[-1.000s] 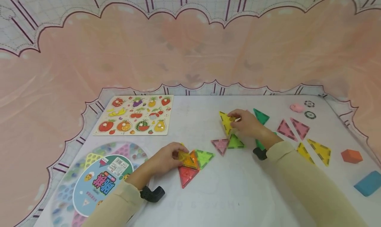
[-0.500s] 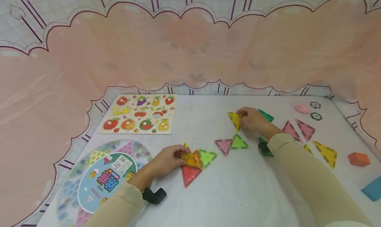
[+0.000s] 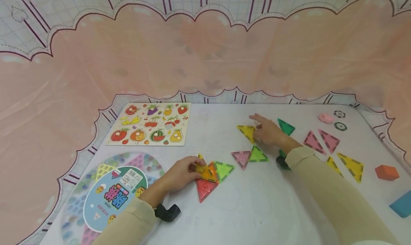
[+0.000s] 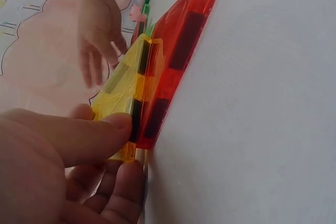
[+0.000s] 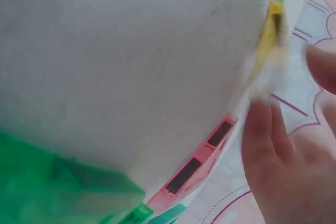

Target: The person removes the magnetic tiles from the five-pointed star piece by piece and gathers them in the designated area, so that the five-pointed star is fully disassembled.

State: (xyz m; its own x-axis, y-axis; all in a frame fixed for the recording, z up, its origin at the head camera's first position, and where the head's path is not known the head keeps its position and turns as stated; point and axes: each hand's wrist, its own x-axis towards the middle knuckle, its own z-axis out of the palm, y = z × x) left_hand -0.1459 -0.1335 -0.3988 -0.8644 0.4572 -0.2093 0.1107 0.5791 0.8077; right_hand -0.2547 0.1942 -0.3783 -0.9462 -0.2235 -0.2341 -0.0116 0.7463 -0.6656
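Note:
My left hand (image 3: 180, 173) pinches a yellow triangular magnetic tile (image 4: 118, 93) between thumb and fingers, tilted over a red triangular tile (image 3: 204, 190). Beside it lie an orange tile (image 3: 212, 166), partly covered, and a light green triangle (image 3: 224, 171). Farther right, my right hand (image 3: 269, 131) has its thumb and fingers spread apart, fingertips right at the edge of another yellow triangular tile (image 3: 246, 131) on the table. Just below that tile, a green triangle (image 3: 258, 154) and a pink triangle (image 3: 241, 158) lie corner to corner.
A fruit puzzle board (image 3: 147, 123) and a round game box (image 3: 113, 195) lie at left. Right of my right hand are pink tiles (image 3: 329, 141), yellow tiles (image 3: 351, 166), a dark green tile (image 3: 285, 126), a pink pig (image 3: 325, 118), an orange block (image 3: 386, 172) and a blue block (image 3: 401, 204).
My right hand moved the yellow tile off the green triangle, then set it down just above it and loosened its fingers. My left hand keeps its hold on the other yellow tile.

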